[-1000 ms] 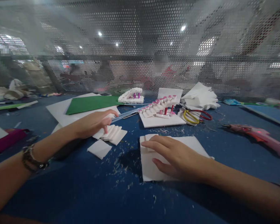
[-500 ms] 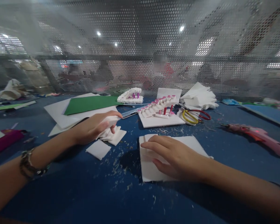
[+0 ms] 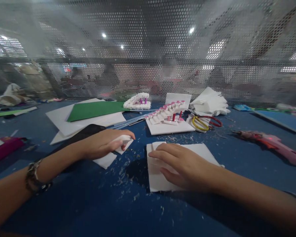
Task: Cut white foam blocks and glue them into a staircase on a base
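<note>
My left hand (image 3: 105, 144) is closed around a small white piece (image 3: 124, 138) that looks like foam board, thumb beneath and index finger over it. It is low over a few white squares, one of them a flat square (image 3: 106, 161) partly hidden under the hand. My right hand (image 3: 185, 164) lies with fingers stretched out on a white sheet (image 3: 156, 179), which looks like foam board. Its fingertips touch a narrow white strip (image 3: 159, 144) along the sheet's left side.
Ahead stands a small white stair model (image 3: 162, 128) with pink posts. Scissors (image 3: 201, 124) with yellow and red handles lie beside it. A pink glue gun (image 3: 271, 144) is on the right. Green sheet (image 3: 96, 111), glue sticks (image 3: 130, 121) and a magenta case (image 3: 7, 147) are left. Scraps litter the blue table (image 3: 128, 207).
My left hand has come down and slightly to the right with the white piece, now covering more of the small squares. My right hand stays on the sheet.
</note>
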Available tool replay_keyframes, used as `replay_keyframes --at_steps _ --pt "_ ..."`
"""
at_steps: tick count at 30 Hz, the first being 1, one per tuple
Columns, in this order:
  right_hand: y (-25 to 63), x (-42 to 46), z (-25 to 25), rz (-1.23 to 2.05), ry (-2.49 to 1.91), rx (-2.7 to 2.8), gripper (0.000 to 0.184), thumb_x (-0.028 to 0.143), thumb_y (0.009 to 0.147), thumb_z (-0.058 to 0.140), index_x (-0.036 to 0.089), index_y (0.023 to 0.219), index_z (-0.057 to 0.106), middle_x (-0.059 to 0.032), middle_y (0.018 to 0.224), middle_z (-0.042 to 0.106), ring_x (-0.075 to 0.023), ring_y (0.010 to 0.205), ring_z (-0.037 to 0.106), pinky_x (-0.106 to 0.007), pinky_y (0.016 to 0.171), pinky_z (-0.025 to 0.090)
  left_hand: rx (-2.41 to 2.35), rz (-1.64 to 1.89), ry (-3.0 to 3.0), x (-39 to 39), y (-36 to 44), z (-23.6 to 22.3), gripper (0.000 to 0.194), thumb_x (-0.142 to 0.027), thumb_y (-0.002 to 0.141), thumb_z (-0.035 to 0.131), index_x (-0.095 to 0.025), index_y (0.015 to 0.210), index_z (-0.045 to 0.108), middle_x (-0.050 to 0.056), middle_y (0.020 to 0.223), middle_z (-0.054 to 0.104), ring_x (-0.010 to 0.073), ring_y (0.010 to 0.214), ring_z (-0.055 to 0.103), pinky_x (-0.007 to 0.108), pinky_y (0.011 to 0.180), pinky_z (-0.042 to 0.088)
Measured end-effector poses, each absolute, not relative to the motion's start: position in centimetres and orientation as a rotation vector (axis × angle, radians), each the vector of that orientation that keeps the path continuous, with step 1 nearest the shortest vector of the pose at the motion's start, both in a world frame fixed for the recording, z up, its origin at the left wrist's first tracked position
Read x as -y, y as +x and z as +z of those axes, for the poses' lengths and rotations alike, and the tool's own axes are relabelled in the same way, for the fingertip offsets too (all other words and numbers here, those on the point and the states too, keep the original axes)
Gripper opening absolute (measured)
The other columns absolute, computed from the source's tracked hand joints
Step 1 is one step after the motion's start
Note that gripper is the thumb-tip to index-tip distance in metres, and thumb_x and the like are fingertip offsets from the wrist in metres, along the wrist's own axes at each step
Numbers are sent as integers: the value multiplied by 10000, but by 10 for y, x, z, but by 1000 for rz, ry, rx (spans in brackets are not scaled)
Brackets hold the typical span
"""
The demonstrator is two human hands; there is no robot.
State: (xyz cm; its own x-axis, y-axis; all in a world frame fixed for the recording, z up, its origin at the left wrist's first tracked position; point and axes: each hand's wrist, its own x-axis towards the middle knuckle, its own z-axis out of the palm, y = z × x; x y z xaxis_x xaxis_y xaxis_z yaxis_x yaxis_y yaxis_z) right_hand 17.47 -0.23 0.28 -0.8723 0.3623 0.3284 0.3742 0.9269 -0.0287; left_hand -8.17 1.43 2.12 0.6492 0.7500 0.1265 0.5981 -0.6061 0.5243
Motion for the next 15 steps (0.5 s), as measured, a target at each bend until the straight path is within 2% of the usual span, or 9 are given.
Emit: replay_keyframes --at_steps 5,8,12,15 --pt "175 3 3 -76 -520 2747 318 150 788 431 98 1094 500 -109 947 575 -186 842 531 -325 742 465 -1004 453 2314 -16 -93 33 457 -482 807 252 -174 1055 480 10 642 581 155 527 545 238 549 399" --pt "175 3 4 -73 -526 2745 320 147 788 433 96 1096 504 -108 949 576 -181 836 531 -317 741 464 -1070 319 2248 -14 -97 41 433 -457 831 249 -184 1005 536 25 712 612 117 417 502 227 498 397" --pt "176 3 6 -54 -543 2741 338 167 789 443 94 1115 494 -114 978 574 -184 862 527 -320 759 457 -1103 66 2296 -12 -95 41 397 -417 866 262 -204 1006 566 21 745 608 122 460 544 216 545 422" --pt "176 2 7 -21 -572 2758 344 168 781 453 94 1115 492 -116 987 573 -182 868 526 -319 767 451 -1062 197 2448 -13 -93 37 394 -421 855 295 -211 975 605 17 732 619 122 467 553 205 534 429"
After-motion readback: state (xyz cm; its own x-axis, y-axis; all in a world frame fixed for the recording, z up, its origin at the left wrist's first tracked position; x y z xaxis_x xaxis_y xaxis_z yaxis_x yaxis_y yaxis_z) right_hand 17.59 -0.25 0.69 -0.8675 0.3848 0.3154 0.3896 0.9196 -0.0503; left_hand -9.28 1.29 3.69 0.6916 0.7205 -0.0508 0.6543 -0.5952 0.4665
